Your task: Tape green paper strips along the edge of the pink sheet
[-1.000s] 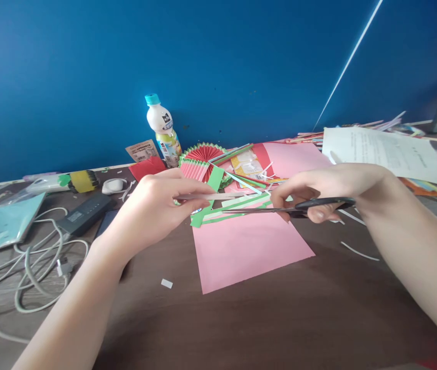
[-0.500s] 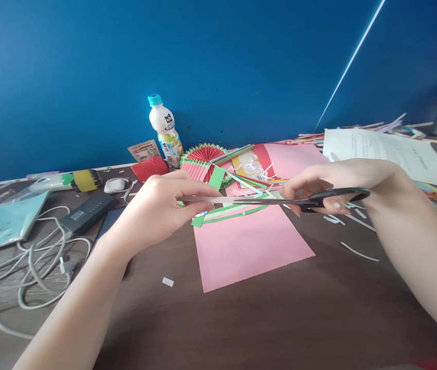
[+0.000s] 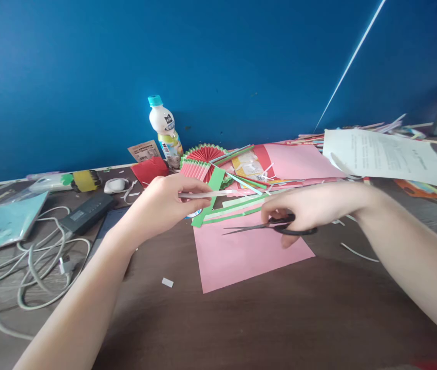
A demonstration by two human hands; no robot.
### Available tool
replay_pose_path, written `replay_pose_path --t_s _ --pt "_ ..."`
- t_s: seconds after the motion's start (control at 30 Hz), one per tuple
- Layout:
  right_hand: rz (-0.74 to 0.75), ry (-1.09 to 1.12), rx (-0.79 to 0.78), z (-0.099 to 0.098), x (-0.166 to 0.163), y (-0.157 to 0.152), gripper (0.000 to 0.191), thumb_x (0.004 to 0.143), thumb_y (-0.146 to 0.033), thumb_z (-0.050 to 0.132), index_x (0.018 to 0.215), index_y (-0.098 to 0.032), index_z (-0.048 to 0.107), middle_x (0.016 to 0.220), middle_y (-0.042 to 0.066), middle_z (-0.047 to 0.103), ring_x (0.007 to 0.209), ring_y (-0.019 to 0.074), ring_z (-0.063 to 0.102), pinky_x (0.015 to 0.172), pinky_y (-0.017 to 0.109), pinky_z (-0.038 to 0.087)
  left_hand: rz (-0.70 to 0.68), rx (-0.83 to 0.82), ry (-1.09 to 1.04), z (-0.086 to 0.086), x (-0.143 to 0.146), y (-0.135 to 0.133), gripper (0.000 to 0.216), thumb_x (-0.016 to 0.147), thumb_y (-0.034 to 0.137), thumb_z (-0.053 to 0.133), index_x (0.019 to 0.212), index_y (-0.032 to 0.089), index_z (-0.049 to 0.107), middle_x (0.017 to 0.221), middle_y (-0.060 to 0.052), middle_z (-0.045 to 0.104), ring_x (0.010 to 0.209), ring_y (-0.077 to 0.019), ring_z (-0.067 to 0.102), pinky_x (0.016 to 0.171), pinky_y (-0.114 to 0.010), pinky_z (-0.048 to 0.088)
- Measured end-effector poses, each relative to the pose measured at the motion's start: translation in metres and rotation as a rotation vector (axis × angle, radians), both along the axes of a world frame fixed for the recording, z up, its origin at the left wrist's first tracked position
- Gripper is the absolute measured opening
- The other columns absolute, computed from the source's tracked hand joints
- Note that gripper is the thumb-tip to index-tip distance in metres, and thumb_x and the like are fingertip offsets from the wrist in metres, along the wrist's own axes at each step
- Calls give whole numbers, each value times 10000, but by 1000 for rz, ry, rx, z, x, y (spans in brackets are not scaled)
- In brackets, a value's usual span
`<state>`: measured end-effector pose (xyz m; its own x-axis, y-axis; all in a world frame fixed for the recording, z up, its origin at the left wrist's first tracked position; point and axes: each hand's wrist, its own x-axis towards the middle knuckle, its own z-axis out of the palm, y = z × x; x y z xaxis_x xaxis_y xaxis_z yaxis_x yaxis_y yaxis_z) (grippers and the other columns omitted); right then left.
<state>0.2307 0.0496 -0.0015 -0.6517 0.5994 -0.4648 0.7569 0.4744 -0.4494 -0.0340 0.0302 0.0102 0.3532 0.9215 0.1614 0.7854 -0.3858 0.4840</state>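
The left hand point(image 3: 164, 203) pinches a thin white paper strip point(image 3: 210, 194) above the pink sheet point(image 3: 241, 252), while the right hand point(image 3: 306, 208) grips the black scissors point(image 3: 276, 227), blades nearly shut, low over that sheet. The cut seems paused; resuming likely needs the blades raised to the strip. Green strips point(image 3: 233, 211) and a folded fan point(image 3: 203, 159) crowd behind the sheet; cables point(image 3: 37, 267) lie left of it on the counter point(image 3: 280, 318).

pink paper point(image 3: 249, 254), black scissors point(image 3: 276, 226), blue wall point(image 3: 87, 67)

Even daylight, soft shadows, wide-angle edge stretch, slight motion blur
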Motion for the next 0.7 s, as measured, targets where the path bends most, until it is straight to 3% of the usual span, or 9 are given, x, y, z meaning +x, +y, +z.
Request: replay_pose_path --t_s 0.13,0.23,0.4,0.5,0.6,0.7 --pt "-31 -80 -20 -12 -20 -12 350 665 -376 575 994 -255 575 1001 32 570 741 186 543 528 251 353 -45 -80 -86 -3 3 -1 190 792 358 555 858 249 696 811 42 717 728 -131 643 676 -212 481" --pt "-19 -13 -12 -17 -19 -10 429 680 -340 566 1104 -282 541 1046 32 575 859 214 550 612 269 396 -83 -104 -121 -4 4 -2 161 792 340 562 816 243 688 768 52 717 715 -126 643 675 -215 472" --pt "-180 274 114 -9 -12 0 322 810 -433 462 1025 -239 602 1047 55 615 935 224 566 757 329 426 -115 -142 -124 -4 6 -3 136 794 312 560 782 237 673 732 64 714 683 -109 630 675 -217 456" --pt "-215 486 44 -4 -13 1 357 803 -471 507 1075 -257 594 1105 40 615 994 215 566 804 331 438 -120 -149 -116 -4 7 -3 123 789 275 551 776 231 666 718 66 709 662 -98 618 669 -215 447" --pt "-210 577 -15 -2 -17 -2 295 779 -461 561 955 -234 628 964 36 657 894 196 602 763 324 456 -128 -161 -117 -4 8 -4 123 784 249 538 775 230 659 716 69 703 657 -91 612 651 -209 440" --pt "-220 616 37 -4 -19 -5 207 789 -414 560 795 -216 620 770 18 646 755 167 601 704 314 449 -143 -181 -112 -5 10 -5 122 779 261 540 753 226 654 730 68 696 652 -88 599 614 -200 431"
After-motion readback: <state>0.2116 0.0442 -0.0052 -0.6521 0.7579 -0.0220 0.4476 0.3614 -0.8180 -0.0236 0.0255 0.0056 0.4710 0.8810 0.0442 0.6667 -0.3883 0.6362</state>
